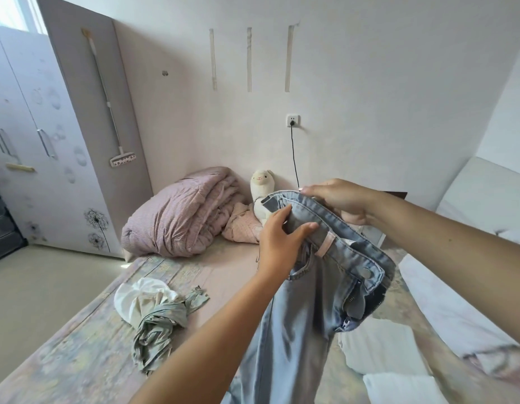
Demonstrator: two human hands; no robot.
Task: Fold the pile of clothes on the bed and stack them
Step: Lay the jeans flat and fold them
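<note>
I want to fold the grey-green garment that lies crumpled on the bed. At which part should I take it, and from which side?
Probably take the grey-green garment by the loose flat end that sticks out toward the pink quilt. That end lies spread on the bed, apart from the twisted bundle. Come from above on its right side, because the white cloth lies against its left.

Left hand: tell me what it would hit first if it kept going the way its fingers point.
The left hand points up and right, fingers already on the jeans at the waistband. Pushing on, it would probably meet the right hand, which grips that waistband just beyond; depth between them is unclear.
</note>
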